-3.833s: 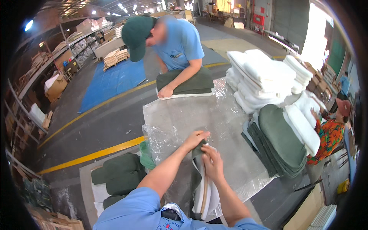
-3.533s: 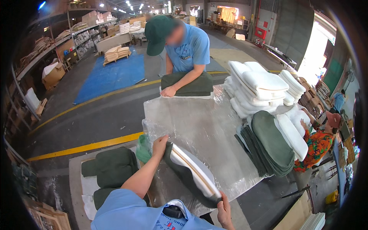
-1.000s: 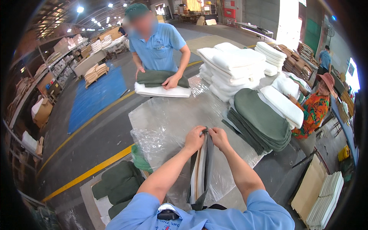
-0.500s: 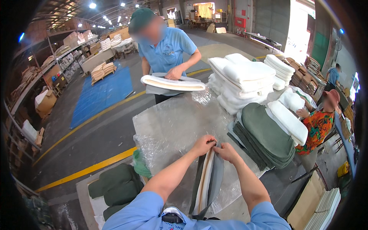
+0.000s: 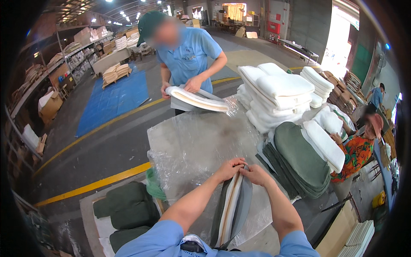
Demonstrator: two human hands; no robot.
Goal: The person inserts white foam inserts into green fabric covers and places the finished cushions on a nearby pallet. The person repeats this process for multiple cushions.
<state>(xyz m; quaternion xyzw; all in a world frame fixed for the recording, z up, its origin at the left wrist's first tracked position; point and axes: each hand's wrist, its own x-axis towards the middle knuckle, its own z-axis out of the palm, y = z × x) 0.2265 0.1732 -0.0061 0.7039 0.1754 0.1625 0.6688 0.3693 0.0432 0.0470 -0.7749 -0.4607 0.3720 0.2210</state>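
The table [image 5: 192, 141], covered with clear plastic sheet, carries beyond the fingers a tall stack of white foam pads [image 5: 278, 94] and, to their right, a pile of green covers [image 5: 299, 158], so much work seems left. The cushion [image 5: 233, 210] stands on edge under the fingertips, its green cover open with white foam showing. The left hand [image 5: 229, 167] and right hand [image 5: 257, 173] pinch its top end closed; I judge the covering nearly done.
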